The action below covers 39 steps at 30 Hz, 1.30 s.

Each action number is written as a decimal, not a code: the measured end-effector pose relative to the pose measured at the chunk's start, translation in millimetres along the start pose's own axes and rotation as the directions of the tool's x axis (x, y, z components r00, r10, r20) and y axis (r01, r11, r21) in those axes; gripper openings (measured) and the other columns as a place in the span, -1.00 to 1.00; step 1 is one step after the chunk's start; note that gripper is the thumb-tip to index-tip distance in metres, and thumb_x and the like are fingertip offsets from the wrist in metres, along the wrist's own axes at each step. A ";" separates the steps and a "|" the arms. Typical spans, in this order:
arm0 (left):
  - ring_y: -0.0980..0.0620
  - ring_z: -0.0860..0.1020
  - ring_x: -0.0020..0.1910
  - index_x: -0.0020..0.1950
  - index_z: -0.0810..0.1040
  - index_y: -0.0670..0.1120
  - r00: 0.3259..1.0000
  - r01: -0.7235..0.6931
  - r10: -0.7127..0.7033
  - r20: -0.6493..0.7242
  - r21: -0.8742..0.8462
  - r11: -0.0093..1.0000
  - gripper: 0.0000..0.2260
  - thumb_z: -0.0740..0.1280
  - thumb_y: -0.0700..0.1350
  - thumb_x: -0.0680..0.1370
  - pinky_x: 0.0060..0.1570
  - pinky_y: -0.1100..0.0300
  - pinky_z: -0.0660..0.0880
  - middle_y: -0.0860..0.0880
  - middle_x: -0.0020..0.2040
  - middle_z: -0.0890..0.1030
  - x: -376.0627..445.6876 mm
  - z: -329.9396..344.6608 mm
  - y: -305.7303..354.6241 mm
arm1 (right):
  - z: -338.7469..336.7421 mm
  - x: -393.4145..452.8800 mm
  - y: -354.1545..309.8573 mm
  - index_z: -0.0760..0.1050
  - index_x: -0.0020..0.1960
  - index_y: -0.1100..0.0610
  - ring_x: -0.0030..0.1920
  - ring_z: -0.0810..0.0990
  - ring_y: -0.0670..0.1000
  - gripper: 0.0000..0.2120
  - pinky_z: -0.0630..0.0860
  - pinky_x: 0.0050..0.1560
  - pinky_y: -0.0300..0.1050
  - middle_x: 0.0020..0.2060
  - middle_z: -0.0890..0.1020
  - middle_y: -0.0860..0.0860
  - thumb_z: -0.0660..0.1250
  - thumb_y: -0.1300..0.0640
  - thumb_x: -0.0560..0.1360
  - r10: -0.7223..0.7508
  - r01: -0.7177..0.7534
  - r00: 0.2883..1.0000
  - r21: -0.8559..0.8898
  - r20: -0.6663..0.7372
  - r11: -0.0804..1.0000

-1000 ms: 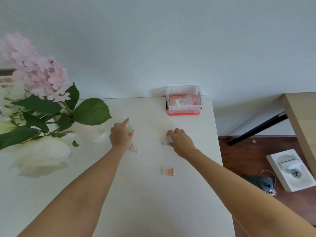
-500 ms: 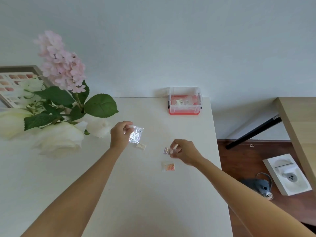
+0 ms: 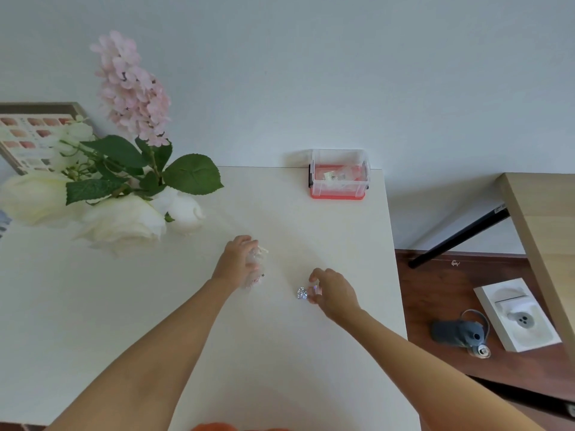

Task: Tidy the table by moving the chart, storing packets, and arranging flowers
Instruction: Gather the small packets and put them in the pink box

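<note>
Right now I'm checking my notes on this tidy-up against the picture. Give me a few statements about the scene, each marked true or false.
1. The clear box with the red base sits at the table's far right corner, by the wall. True.
2. The right hand is empty. False: its fingers pinch a small glittery packet.
3. The left hand holds clear packets. True.
4. The box is empty. False: small packets already lie inside.
5. The flowers stand left of both hands. True.
</note>
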<state>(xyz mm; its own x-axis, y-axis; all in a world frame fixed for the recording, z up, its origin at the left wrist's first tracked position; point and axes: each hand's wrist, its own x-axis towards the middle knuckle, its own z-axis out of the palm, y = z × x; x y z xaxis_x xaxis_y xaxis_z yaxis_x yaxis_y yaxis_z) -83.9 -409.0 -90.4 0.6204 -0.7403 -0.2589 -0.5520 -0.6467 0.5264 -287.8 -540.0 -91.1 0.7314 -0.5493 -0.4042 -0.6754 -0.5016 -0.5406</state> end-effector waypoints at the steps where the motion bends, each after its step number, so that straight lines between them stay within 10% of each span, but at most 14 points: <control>1: -0.13 0.42 0.26 0.26 0.51 -0.16 1.000 -0.005 0.004 0.011 0.008 1.000 -0.55 0.46 -0.29 0.38 0.28 0.10 0.35 -0.12 0.31 0.45 1.2 -1.0 0.6 | 0.5 1.0 -0.5 0.51 0.06 0.09 -0.01 0.53 0.11 -0.79 0.46 -0.17 -0.10 -0.02 0.56 0.06 0.36 0.16 0.43 0.005 -0.005 1.000 -0.009 -0.010 1.000; 10: -0.05 0.50 -0.13 0.02 0.55 -0.13 0.996 -0.004 0.002 0.091 0.016 1.000 -0.73 0.42 -0.34 0.37 0.00 0.13 0.46 -0.09 0.00 0.47 12.4 -5.2 6.2 | -2.7 7.9 -3.5 0.48 -0.04 0.11 -0.11 0.51 0.11 -0.86 0.42 -0.24 -0.12 -0.14 0.67 0.04 0.32 0.23 0.41 0.026 -0.026 0.998 0.005 0.061 1.000; 28: -0.07 0.49 -0.08 0.03 0.53 -0.16 0.943 -0.052 -0.025 0.331 0.222 0.974 -0.83 0.33 -0.27 0.44 -0.07 0.11 0.43 -0.06 -0.02 0.46 38.4 -5.6 18.1 | -26.8 28.6 19.5 0.59 -0.04 0.15 -0.20 0.51 0.04 -0.82 0.42 -0.25 -0.22 -0.17 0.58 0.01 0.45 0.24 0.36 0.080 -0.093 0.994 0.185 0.079 0.978; 39: 0.01 0.45 -0.30 -0.21 0.55 -0.15 0.985 -0.116 0.090 -0.144 -0.185 0.976 -0.90 0.43 -0.16 0.41 -0.23 0.22 0.34 -0.03 -0.32 0.53 94.9 -40.9 110.3 | -113.8 79.4 14.3 0.61 -0.15 0.17 -0.23 0.54 0.11 -0.93 0.44 -0.26 -0.14 -0.20 0.66 0.17 0.40 0.16 0.45 0.107 -0.035 0.974 0.336 -0.200 0.941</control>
<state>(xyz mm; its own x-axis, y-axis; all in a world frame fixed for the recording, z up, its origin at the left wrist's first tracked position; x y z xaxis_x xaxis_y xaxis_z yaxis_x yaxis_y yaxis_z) -63.1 -543.1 -23.8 0.6416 -0.7616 -0.0911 -0.5081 -0.5110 0.6933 -250.1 -666.9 -47.0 0.6210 -0.7225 -0.3040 -0.6294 -0.2284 -0.7428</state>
